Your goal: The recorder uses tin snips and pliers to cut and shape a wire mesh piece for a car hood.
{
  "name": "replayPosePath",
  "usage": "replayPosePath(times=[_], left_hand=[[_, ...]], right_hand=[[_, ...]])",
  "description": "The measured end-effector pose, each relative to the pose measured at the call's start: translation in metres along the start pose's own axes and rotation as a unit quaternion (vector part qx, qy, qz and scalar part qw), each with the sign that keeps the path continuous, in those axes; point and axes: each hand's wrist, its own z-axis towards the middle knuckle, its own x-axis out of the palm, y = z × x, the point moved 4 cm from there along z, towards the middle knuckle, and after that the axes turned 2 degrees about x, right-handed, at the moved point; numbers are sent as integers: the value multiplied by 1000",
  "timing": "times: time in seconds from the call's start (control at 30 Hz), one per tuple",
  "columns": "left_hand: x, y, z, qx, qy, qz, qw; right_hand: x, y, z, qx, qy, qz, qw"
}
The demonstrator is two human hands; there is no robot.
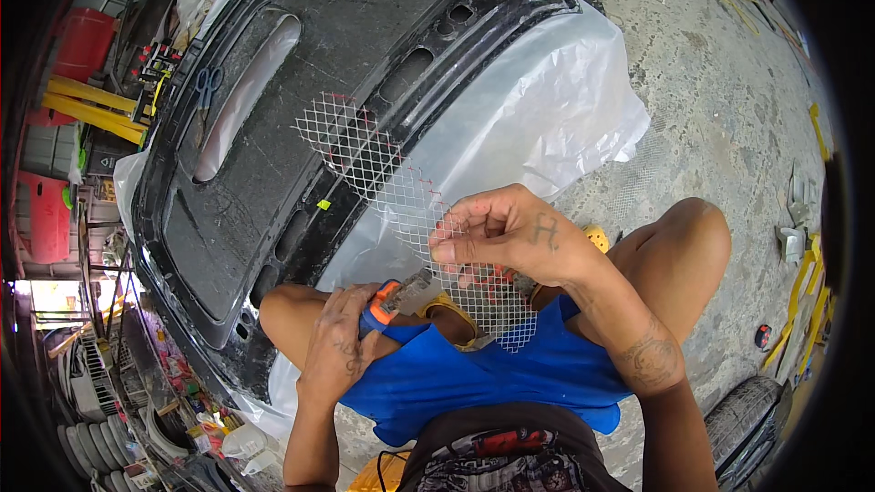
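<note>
A long strip of silvery wire mesh [365, 157], with red marks along one edge, slants across the middle of the view. My right hand [524, 235] pinches it between thumb and fingers near its midpoint. The far end reaches over a black car panel [365, 9]; the near end hangs above my blue shorts. Beside my left knee, my left hand [341, 339] is wrapped round the blue and orange handle of a tool [386, 299]. That tool has a grey, worn metal head pointing toward the mesh; its exact kind is unclear.
White plastic sheeting [547, 100] lies under the panel and over the concrete floor [679, 55]. Blue-handled scissors [208, 91] rest by a long slot in the panel. A tyre [743, 419] stands at lower right. Cluttered parts and tools fill the left side.
</note>
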Motion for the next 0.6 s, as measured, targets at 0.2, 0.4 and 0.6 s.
replayPosePath(times=[0.2, 0.4, 0.6], left_hand=[[3, -2, 0, 15, -2, -12, 1000], [5, -2, 0, 0, 11, 8, 1000], [3, 0, 1, -16, 11, 7, 1000]], right_hand=[[-1, 0, -1, -14, -15, -54, 998], [-1, 1, 0, -15, -16, -49, 999], [-1, -1, 0, -21, 2, -24, 999]])
